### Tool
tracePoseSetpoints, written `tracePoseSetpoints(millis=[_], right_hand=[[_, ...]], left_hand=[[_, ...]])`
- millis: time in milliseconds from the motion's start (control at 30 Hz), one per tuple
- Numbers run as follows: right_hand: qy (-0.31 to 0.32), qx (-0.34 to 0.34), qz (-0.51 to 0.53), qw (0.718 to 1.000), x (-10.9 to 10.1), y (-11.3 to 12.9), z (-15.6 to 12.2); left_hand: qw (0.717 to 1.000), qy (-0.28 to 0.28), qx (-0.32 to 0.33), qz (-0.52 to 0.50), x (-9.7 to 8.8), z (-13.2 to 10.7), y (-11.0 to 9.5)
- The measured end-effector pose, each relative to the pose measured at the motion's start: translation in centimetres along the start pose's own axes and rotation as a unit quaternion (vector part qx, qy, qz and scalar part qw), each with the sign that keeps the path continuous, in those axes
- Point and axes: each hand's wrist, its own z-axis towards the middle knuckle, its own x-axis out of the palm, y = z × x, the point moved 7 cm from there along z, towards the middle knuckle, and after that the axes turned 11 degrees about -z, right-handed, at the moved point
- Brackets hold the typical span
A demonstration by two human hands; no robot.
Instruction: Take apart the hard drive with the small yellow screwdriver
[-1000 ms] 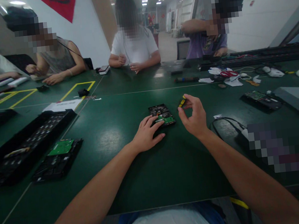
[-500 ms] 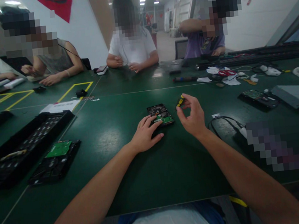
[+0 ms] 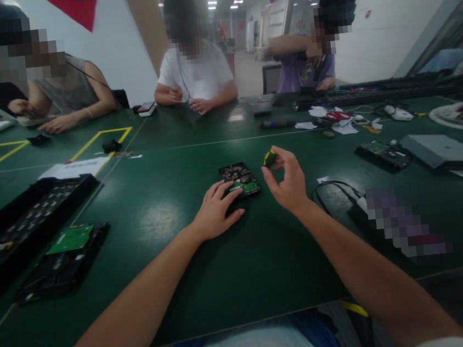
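An opened hard drive (image 3: 239, 174) with a green circuit board lies flat on the green table in front of me. My left hand (image 3: 218, 209) rests over its near left corner, fingers spread and some fingertips touching the board. To the right of the drive and a little above the table, my right hand (image 3: 286, 177) pinches a short yellow-and-black screwdriver (image 3: 269, 158) by its handle, between thumb and fingers. I cannot make out its shaft.
On the left are a long black tray (image 3: 45, 215) and another drive with a green board (image 3: 71, 240). To the right stand a grey metal box (image 3: 444, 148), a drive (image 3: 382, 156) and a black cable (image 3: 334, 182). Several people sit across the table.
The view has turned to the right, so the scene sits farther left. The screwdriver handle has turned slightly in my right fingers. My left hand stays on the hard drive.
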Motion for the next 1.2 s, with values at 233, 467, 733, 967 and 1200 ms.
tracePoseSetpoints(millis=[233, 467, 733, 967, 1200], right_hand=[[-0.001, 0.016, 0.020, 1.000, 0.50, -0.39, -0.22], [0.012, -0.017, -0.005, 1.000, 0.05, 0.45, 0.15], [-0.013, 0.002, 0.010, 1.000, 0.10, -0.11, -0.15], [0.003, 0.004, 0.027, 1.000, 0.42, -0.23, -0.18], [0.006, -0.006, 0.027, 1.000, 0.35, -0.11, -0.12]], left_hand=[[1.000, 0.005, 0.002, 0.007, 0.07, 0.02, 0.04], [1.000, 0.002, 0.003, 0.003, -0.13, -0.03, -0.23], [1.000, 0.006, 0.003, 0.014, 0.13, -0.03, 0.04], [1.000, 0.007, 0.006, 0.017, 0.09, -0.02, -0.06], [1.000, 0.000, 0.009, 0.010, 0.10, -0.05, 0.10]])
